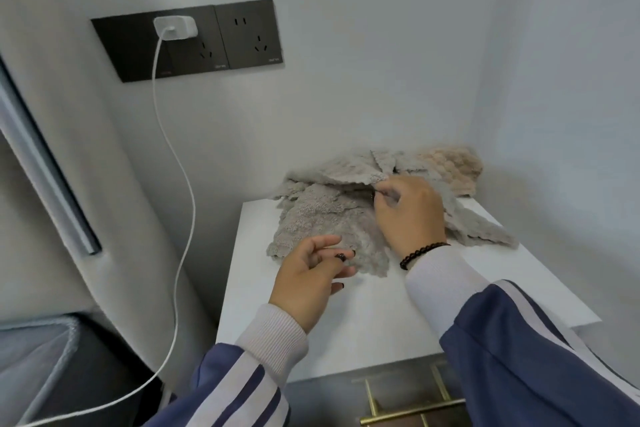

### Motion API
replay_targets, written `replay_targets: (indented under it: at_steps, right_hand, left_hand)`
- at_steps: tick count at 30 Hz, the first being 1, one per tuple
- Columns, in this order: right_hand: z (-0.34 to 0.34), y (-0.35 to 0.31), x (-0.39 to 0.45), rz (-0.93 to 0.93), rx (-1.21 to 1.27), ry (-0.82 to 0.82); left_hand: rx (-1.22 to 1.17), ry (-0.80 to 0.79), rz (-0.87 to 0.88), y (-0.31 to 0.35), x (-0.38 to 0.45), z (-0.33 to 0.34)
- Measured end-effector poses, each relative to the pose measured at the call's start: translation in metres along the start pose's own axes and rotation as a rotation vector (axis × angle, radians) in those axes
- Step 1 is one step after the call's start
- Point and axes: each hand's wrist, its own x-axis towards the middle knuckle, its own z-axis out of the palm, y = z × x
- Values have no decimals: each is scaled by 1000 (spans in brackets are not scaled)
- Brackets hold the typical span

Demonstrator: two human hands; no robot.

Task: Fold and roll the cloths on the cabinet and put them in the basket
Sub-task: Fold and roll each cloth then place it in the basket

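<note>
Grey terry cloths (332,218) heaped unfolded on cabinet (363,315), beige cloth (450,166) beyond right hand (408,215) — which pinches grey edge. Left hand (308,284) open, fingers relaxed, just near cloth. Nothing folded or rolled yet — basket not visible.

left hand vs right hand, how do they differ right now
The right hand pinches an edge of the grey cloth and lifts it; the left hand holds nothing, fingers loosely spread. The right hand reaches farther back over the pile; the left hand sits at the cloth's near edge. The right wrist wears a dark bead bracelet; the left shows none. Both are above the white cabinet top.
</note>
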Motion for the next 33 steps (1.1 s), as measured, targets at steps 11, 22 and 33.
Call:
replay_targets:
  at_steps: [11,22,33]
  right_hand:
    - [-57,-27,-38,255,282,-134]
    - [-79,-32,-50,293,219,-741]
    - [-27,12,-68,212,-342,-778]
  left_hand:
    - [286,-31,147,-26,-24,-39]
    - [812,76,644,-26,-3,-16]
    - [516,374,430,10,29,-15]
